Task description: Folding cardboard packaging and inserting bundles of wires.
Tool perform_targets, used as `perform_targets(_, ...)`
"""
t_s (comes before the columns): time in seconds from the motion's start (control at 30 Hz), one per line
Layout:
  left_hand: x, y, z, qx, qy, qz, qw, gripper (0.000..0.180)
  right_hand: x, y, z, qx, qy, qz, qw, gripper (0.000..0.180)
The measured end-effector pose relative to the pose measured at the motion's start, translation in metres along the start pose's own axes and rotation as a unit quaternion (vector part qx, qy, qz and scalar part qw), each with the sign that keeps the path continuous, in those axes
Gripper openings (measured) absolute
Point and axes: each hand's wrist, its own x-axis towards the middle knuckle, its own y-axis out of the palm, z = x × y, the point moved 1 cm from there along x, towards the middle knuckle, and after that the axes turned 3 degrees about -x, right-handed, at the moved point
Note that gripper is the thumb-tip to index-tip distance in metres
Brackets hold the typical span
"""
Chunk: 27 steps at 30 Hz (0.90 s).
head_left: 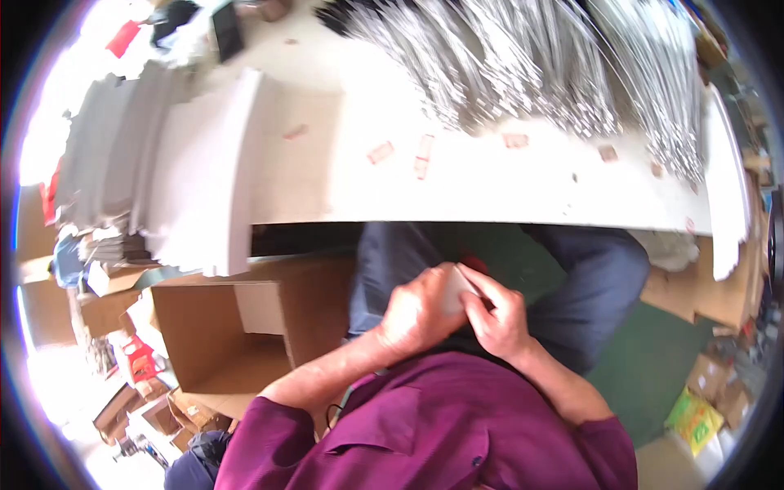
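Both my hands are together above my lap, in front of the table's near edge. My left hand (418,312) is closed around a small white flat piece (457,291), its fingers curled behind it. My right hand (498,317) pinches the same piece from the other side, thumb and forefinger at its edge. What exactly the piece is cannot be made out, as my fingers cover most of it.
Across the white table (359,192) lie bundles of thin grey wire-like strands (523,73) with shiny ends, and small reddish slips (380,153). White panels (200,163) stand at the left. Below them sits an open cardboard box (294,314). A yellow-green bag (694,420) lies at lower right.
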Motion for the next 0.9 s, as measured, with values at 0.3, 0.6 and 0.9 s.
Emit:
perform_targets(0.3,-0.022,-0.125,-0.008,-0.137,-0.119,0.102,0.978,0.028,0.052,-0.026,0.031,0.092,0.009,0.019,0.996,0.03)
perform_targets(0.6,0.088,-0.231,0.017,0.357,-0.109,-0.142,0.917,0.028,0.087,-0.067,0.024,-0.109,-0.149,-0.132,0.974,0.013)
perform_targets(0.9,0.127,-0.279,0.102,0.567,-0.022,-0.271,0.778,0.056,0.068,-0.09,0.013,-0.1,-0.127,-0.173,0.971,0.008)
